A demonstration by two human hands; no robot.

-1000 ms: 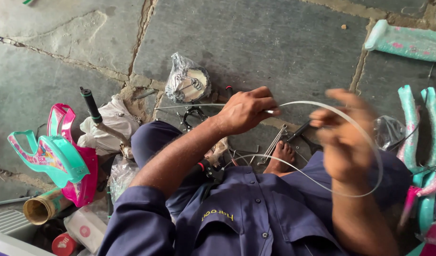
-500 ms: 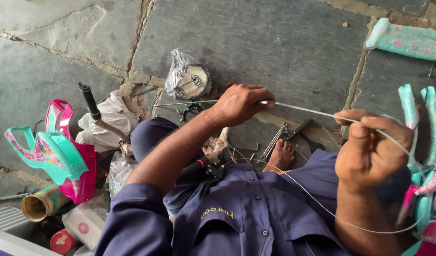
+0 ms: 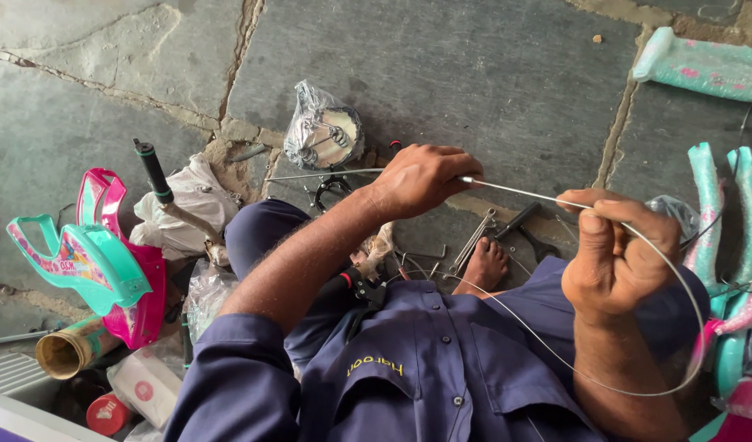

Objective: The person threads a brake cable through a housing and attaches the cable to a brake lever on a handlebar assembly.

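Right hand (image 3: 613,262) has risen, cable (image 3: 523,193) apparently taut between hands.

Grey stone slab floor (image 3: 490,74), cracked dirt-filled joints, daylight

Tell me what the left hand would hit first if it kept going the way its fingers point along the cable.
Likely the right hand, which pinches the same thin steel cable just beyond the left hand. Only bare cable lies between them, though depth is hard to judge.

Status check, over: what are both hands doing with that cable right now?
Left hand pinches grey cable housing at its end. Right hand pinches bare wire running out of it; slack loops below. Tools on stone floor, nothing blocking.
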